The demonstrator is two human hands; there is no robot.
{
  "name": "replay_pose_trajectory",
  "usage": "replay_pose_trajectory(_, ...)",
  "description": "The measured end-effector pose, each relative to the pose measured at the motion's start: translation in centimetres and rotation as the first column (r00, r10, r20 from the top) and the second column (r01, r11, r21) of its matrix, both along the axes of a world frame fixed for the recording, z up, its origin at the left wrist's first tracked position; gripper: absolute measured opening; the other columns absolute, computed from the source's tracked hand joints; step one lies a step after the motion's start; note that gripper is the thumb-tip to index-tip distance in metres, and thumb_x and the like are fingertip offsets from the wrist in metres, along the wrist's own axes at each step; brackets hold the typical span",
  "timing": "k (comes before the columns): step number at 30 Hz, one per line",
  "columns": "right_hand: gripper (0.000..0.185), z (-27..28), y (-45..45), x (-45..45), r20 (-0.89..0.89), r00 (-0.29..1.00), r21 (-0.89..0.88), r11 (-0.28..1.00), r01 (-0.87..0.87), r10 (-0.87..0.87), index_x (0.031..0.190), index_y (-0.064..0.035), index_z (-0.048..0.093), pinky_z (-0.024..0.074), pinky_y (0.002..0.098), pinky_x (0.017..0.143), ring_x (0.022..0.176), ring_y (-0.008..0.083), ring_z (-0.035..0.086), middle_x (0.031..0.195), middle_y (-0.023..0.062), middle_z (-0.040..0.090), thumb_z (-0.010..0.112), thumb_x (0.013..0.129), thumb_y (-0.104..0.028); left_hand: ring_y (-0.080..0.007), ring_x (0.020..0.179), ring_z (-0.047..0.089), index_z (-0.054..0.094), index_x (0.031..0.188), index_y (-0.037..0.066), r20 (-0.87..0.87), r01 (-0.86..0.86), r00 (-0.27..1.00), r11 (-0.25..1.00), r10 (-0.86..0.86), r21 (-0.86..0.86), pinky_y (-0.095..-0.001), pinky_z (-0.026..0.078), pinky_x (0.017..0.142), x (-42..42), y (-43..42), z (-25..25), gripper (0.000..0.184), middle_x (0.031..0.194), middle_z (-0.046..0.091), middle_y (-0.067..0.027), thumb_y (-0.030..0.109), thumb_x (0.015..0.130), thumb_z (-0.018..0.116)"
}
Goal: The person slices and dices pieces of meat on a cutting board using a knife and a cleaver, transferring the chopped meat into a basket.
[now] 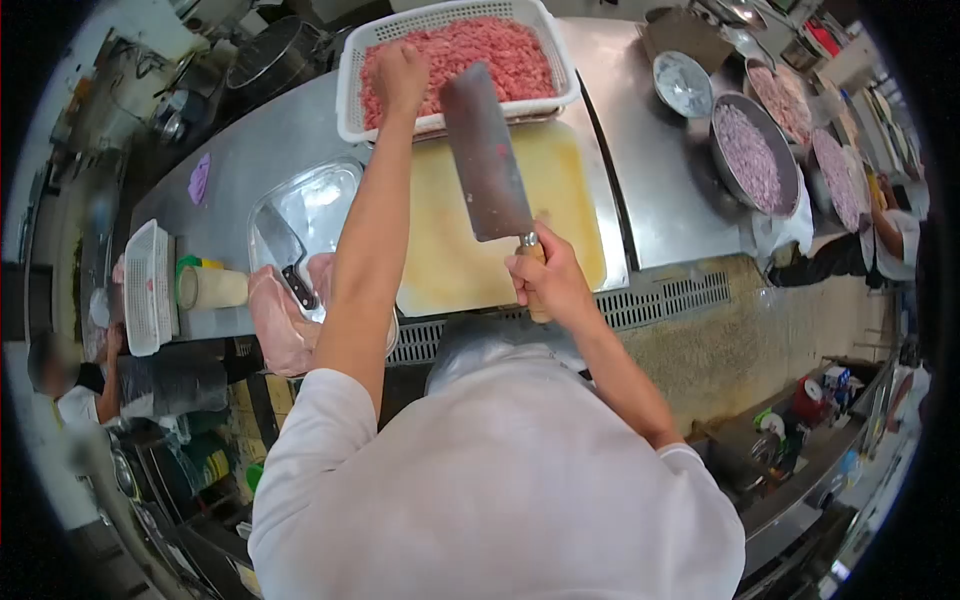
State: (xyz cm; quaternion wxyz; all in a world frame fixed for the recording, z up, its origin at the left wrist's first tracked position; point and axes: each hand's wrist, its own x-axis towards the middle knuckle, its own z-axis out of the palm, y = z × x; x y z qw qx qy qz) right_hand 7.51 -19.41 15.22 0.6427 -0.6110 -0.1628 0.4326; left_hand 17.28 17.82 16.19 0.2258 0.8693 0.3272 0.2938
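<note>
My right hand (555, 275) is wrapped around the wooden handle of a broad cleaver (487, 155). The blade points away from me, above a yellowed cutting board (560, 200), with small bits of meat stuck to it. At the far side, my left hand (400, 80) is curled closed over the ground meat (500, 50) in a white plastic basket (350, 90). Its fingertips are hidden, so what it holds cannot be made out. Left of my forearm, a knife with a black handle (298, 287) lies across a clear tray (262, 205) and pieces of raw meat (280, 320).
Bowls of chopped purple onion (748, 155) and a small metal bowl (683, 84) stand on the right counter. At left are a white basket (148, 290), a jar (215, 287) and a purple cloth (200, 178). Other people are at work at both sides.
</note>
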Motion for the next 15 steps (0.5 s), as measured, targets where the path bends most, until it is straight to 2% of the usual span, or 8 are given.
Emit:
replay_pose_trajectory(3, 0.014, -0.4, 0.0, 0.7, -0.073, 0.994, 0.096, 0.991, 0.09, -0.083, 0.105, -0.0043, 0.058, 0.0477, 0.0295, 0.051, 0.054, 0.0129, 0.058, 0.07, 0.0042, 0.06, 0.065, 0.098, -0.014, -0.045, 0.109, 0.064, 0.068, 0.118, -0.003, 0.446, -0.011, 0.888, 0.963, -0.115, 0.269, -0.0534, 0.049, 0.098, -2.0, -4.1, 2.8, 0.031, 0.114, 0.07, -0.0252, 0.022, 0.102, 0.058)
replay_pose_trajectory(5, 0.016, -1.1, -0.8, 0.8, -0.111, 0.982, 0.115, 0.98, 0.163, -0.151, 0.102, -0.0068, 0.056, 0.0482, 0.0281, 0.05, 0.054, 0.0125, 0.058, 0.071, 0.0039, 0.059, 0.063, 0.103, -0.021, -0.0423, 0.109, 0.065, 0.067, 0.12, -0.003, 0.433, 0.31, 0.814, 0.919, -0.389, 0.242, -0.0493, 0.05, 0.099, -3.5, -9.7, -0.4, 0.03, 0.117, 0.068, -0.0229, 0.02, 0.1, 0.061)
replay_pose_trajectory(6, 0.019, -1.3, -1.0, 1.4, -0.115, 0.978, 0.126, 0.974, 0.189, -0.175, 0.101, -0.008, 0.055, 0.0484, 0.0274, 0.05, 0.054, 0.0122, 0.057, 0.071, 0.0036, 0.058, 0.061, 0.105, -0.025, -0.0432, 0.115, 0.062, 0.066, 0.121, -0.004, 0.275, 0.403, 0.794, 0.808, -0.542, 0.429, -0.0533, 0.045, 0.107, -4.7, -14.1, 0.4, 0.033, 0.119, 0.067, -0.024, 0.017, 0.095, 0.063)
replay_pose_trajectory(7, 0.023, -1.4, -0.7, 1.8, -0.123, 0.976, 0.143, 0.97, 0.198, -0.181, 0.1, -0.0091, 0.053, 0.0486, 0.0267, 0.05, 0.053, 0.0119, 0.057, 0.071, 0.0032, 0.058, 0.06, 0.108, -0.03, -0.0468, 0.134, 0.053, 0.058, 0.137, -0.004, 0.319, 0.533, 0.755, 0.82, -0.573, 0.209, -0.0564, 0.035, 0.117, -4.8, -17.2, -0.3, 0.051, 0.137, 0.061, -0.0267, 0.017, 0.091, 0.066)
replay_pose_trajectory(8, 0.026, -1.2, -0.5, 2.4, -0.092, 0.982, 0.141, 0.974, 0.178, -0.166, 0.102, -0.0098, 0.053, 0.0484, 0.0261, 0.049, 0.053, 0.0117, 0.056, 0.071, 0.003, 0.057, 0.055, 0.11, -0.035, -0.0504, 0.15, 0.036, 0.043, 0.153, -0.004, 0.178, 0.451, 0.833, 0.83, -0.523, 0.329, -0.0575, 0.024, 0.125, -4.6, -19.4, -2.8, 0.068, 0.156, 0.046, -0.0301, 0.021, 0.094, 0.064)
replay_pose_trajectory(9, 0.03, -0.6, -0.4, 3.0, -0.056, 0.985, 0.139, 0.975, 0.172, -0.165, 0.104, -0.0104, 0.053, 0.0483, 0.0256, 0.049, 0.052, 0.0114, 0.055, 0.07, 0.0027, 0.056, 0.051, 0.112, -0.04, -0.053, 0.156, 0.024, 0.03, 0.162, -0.003, 0.113, 0.496, 0.841, 0.838, -0.529, 0.229, -0.0595, 0.02, 0.126, -5.0, -20.0, -2.4, 0.078, 0.167, 0.03, -0.0305, 0.027, 0.097, 0.061)
replay_pose_trajectory(11, 0.031, 0.5, -1.1, 3.7, 0.009, 0.994, 0.16, 0.982, 0.103, -0.105, 0.105, -0.0103, 0.052, 0.047, 0.0258, 0.048, 0.052, 0.0113, 0.055, 0.07, 0.0028, 0.055, 0.048, 0.113, -0.039, -0.056, 0.149, 0.031, 0.04, 0.155, -0.004, 0.161, 0.355, 0.911, 0.921, -0.379, 0.16, -0.0691, 0.023, 0.121, -3.3, -16.8, -3.0, 0.071, 0.161, 0.039, -0.0312, 0.04, 0.102, 0.054)
replay_pose_trajectory(15, 0.027, -0.7, -3.4, 4.0, 0.058, 0.998, -0.004, 1.0, 0.019, -0.019, 0.104, -0.0075, 0.054, 0.0452, 0.0269, 0.047, 0.051, 0.012, 0.054, 0.069, 0.0037, 0.057, 0.051, 0.111, -0.033, -0.0546, 0.144, 0.039, 0.059, 0.141, -0.004, -0.297, -0.049, 0.954, 0.999, 0.04, -0.023, -0.0671, 0.031, 0.117, -3.7, -6.7, -4.6, 0.056, 0.153, 0.049, -0.0293, 0.03, 0.098, 0.063)
